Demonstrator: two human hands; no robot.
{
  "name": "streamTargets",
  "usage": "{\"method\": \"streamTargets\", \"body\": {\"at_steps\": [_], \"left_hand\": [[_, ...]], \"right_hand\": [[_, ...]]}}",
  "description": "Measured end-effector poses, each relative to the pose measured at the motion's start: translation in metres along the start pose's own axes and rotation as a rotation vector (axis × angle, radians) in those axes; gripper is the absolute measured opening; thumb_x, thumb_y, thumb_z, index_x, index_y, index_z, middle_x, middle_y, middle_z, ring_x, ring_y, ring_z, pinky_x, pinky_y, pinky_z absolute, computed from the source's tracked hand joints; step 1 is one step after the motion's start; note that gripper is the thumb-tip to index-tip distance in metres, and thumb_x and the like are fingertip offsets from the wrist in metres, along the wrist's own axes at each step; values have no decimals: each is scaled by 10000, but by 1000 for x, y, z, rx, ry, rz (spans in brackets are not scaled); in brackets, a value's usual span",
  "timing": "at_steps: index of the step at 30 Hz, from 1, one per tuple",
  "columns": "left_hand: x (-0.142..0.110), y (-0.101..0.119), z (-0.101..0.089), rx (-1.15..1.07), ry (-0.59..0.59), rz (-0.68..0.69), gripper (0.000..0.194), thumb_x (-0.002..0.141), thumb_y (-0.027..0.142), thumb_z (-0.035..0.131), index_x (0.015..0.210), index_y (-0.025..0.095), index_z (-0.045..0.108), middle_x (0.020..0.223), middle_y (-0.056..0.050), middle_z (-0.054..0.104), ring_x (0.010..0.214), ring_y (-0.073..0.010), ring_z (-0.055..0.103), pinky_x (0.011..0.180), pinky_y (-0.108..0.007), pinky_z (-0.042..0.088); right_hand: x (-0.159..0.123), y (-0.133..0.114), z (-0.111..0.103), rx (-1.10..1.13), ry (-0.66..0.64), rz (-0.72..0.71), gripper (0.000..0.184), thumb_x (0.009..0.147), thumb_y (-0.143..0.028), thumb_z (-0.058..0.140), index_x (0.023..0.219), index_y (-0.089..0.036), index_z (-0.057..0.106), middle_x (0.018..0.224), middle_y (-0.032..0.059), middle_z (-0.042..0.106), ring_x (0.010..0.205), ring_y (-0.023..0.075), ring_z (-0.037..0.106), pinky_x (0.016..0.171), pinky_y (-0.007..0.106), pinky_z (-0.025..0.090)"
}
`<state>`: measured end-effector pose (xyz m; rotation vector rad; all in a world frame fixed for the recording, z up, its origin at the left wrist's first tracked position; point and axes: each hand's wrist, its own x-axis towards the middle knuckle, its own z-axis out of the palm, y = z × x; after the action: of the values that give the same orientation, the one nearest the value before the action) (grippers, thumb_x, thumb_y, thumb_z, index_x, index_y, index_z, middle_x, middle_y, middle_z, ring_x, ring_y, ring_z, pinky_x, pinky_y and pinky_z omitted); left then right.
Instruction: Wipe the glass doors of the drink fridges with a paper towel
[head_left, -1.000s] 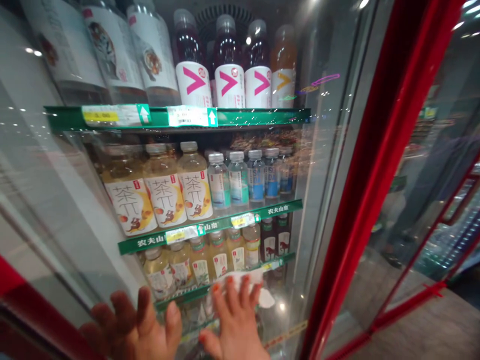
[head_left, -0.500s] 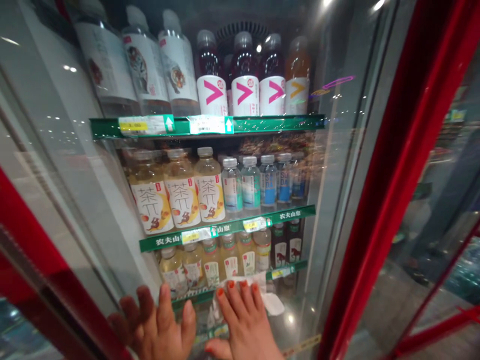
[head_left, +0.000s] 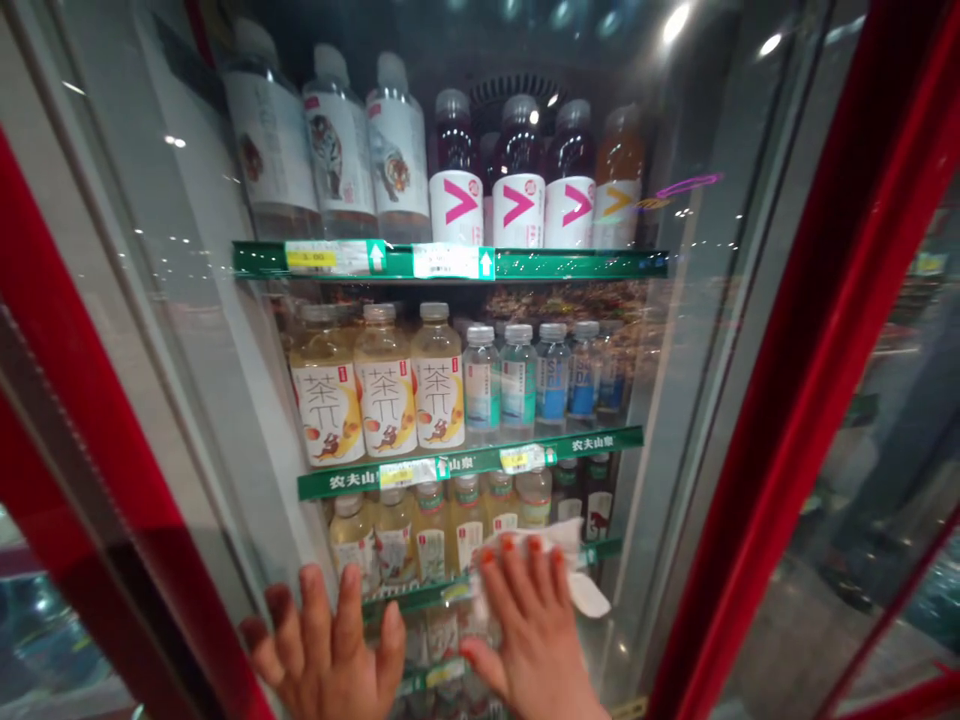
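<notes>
Logging from the head camera at my remote station: the right hand [head_left: 532,640] lies over a crumpled white cloth [head_left: 589,595], its fingers spread across the fabric and pressing it against the near face of the glass cooler door [head_left: 195,330]. Grip reads as open and flat, with the cloth pinned under the palm and fingers, not closed around it. A fold of the cloth sticks out past the hand toward the right. The left hand [head_left: 322,660] is also open, fingers splayed and flat on the glass, holding nothing I can make out, just beside the red door frame [head_left: 97,400] and a little apart from the right hand. Both hands sit low on the door, level with a green shelf rail [head_left: 600,550]. Behind the glass, tea bottles with Chinese labels [head_left: 386,395] stand beside clear water bottles with blue labels [head_left: 555,385], all above a green rail [head_left: 465,465]. Bottles with pink chevron labels [head_left: 517,190] stand on the top shelf, and a shorter row of pale drinks [head_left: 431,530] stands just above the hands. A second red frame [head_left: 817,350] runs up the right side; the shop beyond it is too blurred to read.
</notes>
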<state>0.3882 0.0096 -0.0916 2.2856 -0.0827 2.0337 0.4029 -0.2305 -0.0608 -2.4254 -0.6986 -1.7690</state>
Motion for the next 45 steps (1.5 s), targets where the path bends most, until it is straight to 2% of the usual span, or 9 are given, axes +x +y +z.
{"method": "streamTargets", "body": {"at_steps": [5,12,16,20,26,30,33,40,45], "left_hand": [[-3,2,1,-20,-5,-43,940,927,323,749,1744,367,286,1842,-117,257,1724,-419,182,1362,-740,167],[15,4,-3,-6,57,65,856,969,275,698,1735,236,319,1842,-116,246,1736,-328,172,1411,-589,132],[22,8,-6,-9,57,90,877,948,243,721,1727,154,328,1846,-139,224,1741,-336,140,1431,-538,78],[23,11,-7,-20,61,71,871,957,240,709,1731,163,317,1853,-118,209,1743,-333,127,1437,-538,56],[23,9,-5,-45,64,78,856,963,241,715,1724,155,332,1852,-120,210,1745,-332,115,1436,-535,50],[24,13,-9,-23,48,71,839,989,250,668,1738,182,296,1858,-90,190,1745,-326,119,1438,-546,49],[26,15,-9,-4,38,55,836,999,236,641,1745,177,267,1864,-86,166,1745,-339,110,1437,-566,53],[24,13,-12,-15,31,50,782,1036,251,588,1745,184,266,1866,-77,156,1748,-325,98,1439,-559,38],[27,17,-13,-37,18,19,795,1027,263,619,1742,203,278,1867,-56,158,1748,-324,95,1441,-564,27]], "right_hand": [[21,81,-8,60,172,655,740,1146,-490,187,1776,-187,-55,1863,191,-60,1738,399,-47,1300,830,180],[9,-26,13,60,133,-92,788,1060,-671,372,1746,-283,339,1816,-47,308,1732,297,171,1435,499,98],[-33,32,12,-15,103,242,814,1100,-521,351,1783,-159,94,1864,105,48,1743,353,14,1394,697,80],[21,72,-4,45,189,635,762,1137,-505,184,1772,-167,-65,1862,171,-60,1734,414,-42,1300,860,138],[18,-11,1,4,70,-152,835,1076,-681,328,1778,-240,226,1853,-13,169,1744,301,100,1442,500,38],[-21,43,-4,-66,91,256,795,1104,-453,336,1784,-153,51,1858,113,-16,1740,348,-8,1388,717,92],[19,75,-4,4,227,637,737,1131,-444,176,1776,-150,-26,1867,171,17,1735,403,18,1352,792,139],[31,-31,3,57,11,-285,799,1082,-680,374,1770,-295,245,1831,-34,247,1747,299,67,1430,540,10],[12,50,-6,60,75,234,746,1130,-460,263,1787,-200,23,1873,77,-44,1739,371,-63,1368,752,46]]}}
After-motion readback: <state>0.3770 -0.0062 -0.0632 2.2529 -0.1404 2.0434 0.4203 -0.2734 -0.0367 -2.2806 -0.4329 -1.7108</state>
